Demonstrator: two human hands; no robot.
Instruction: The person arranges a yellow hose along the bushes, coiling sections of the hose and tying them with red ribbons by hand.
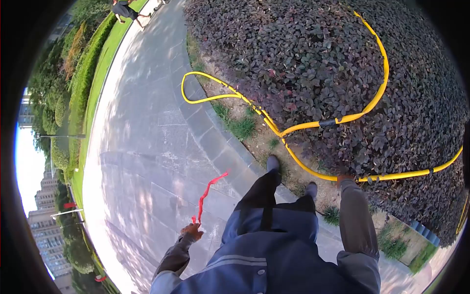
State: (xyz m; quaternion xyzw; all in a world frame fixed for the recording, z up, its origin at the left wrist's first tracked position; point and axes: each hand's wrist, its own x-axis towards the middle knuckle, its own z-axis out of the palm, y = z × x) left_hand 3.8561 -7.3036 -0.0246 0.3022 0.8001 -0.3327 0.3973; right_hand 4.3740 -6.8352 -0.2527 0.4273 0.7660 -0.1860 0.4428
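My left hand point(192, 231) is closed on one end of a red ribbon point(204, 195), which trails away over the grey paving. At the hedge's edge my right hand point(345, 180) grips the yellow hose point(313, 172); hose shows on both sides of the hand. From there the hose runs across the dark purple hedge point(313, 59), with black tape wrapped on it in places. One loop of it reaches out over the stone kerb. Leaves and the angle partly hide the fingers of my right hand.
A stone kerb point(210, 142) curves between the paved path point(142, 147) and the hedge. My feet are on the soil strip beside it. Another person point(126, 10) is far off at the top left. Grass point(105, 63) and buildings point(46, 225) lie to the left.
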